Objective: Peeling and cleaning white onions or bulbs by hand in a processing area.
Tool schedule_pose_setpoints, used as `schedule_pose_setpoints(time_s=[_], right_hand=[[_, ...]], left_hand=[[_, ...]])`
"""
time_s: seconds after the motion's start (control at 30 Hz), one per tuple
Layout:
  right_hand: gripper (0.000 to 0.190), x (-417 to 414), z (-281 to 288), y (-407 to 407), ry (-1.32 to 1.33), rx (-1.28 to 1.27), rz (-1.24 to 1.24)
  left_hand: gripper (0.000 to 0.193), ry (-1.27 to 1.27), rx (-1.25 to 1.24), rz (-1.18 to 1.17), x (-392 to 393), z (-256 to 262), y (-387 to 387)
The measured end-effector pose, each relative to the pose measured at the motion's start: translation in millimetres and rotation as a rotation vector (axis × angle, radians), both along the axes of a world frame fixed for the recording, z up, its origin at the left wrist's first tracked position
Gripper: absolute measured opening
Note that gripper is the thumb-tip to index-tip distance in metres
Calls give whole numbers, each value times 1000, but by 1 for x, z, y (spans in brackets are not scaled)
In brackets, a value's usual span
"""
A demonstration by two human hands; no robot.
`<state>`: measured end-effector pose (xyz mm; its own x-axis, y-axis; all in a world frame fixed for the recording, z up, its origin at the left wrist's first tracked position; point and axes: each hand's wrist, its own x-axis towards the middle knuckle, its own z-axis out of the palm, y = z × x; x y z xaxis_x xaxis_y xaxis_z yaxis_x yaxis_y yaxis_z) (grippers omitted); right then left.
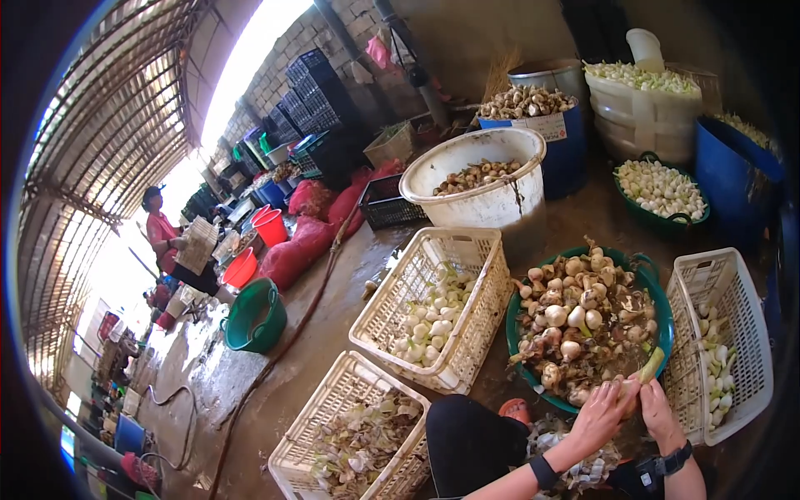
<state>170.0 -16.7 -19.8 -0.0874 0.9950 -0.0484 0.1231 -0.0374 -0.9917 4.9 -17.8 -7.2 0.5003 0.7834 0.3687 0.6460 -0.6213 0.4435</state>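
Observation:
Over the near rim of a green tub (514,312), my two hands meet on one garlic bulb (627,400) with a thick green stem. The bulb is mostly hidden by the fingers of my left hand (601,400). My right hand (657,409) grips at the base of the stem, which points up and away. Unpeeled garlic bulbs (572,300) fill much of the tub, among brown water and loose skins. A crate of peeled garlic (431,319) stands left of the tub; another crate (737,331) to the right holds several cleaned bulbs with stems.
A crate of peeled skins (369,444) sits by my knee, with more skins (581,450) below my hands. Beyond stand a white tub (475,200), a blue barrel (565,150) and a basket of white garlic (661,187). A hose (294,331) crosses the wet floor; a person (165,234) carries a crate.

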Motion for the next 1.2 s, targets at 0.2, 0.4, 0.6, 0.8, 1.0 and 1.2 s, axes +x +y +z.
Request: schedule_pose_setpoints(time_s=[0.2, 0.4, 0.6, 0.8, 1.0, 1.2], right_hand=[[28, -3, 20, -22, -96, 15, -100], [35, -18, 47, -16, 595, -90, -125], [29, -19, 48, -15, 250, -206, -115], [31, -7, 10, -10, 256, 7, -261], [29, -14, 37, -10, 578, -87, -138], [21, -10, 64, -26, 118, -89, -22]], left_hand=[[66, -520, -420, -216, -17, 18, 3], [65, -1034, -778, -227, -5, 3, 7], [58, -1322, -981, -110, 8, -8, 12], [74, -983, -673, -52, 16, 8, 4], [87, -626, -397, 1, 2, 26, 9], [58, -1218, -898, -228, -23, 23, 30]])
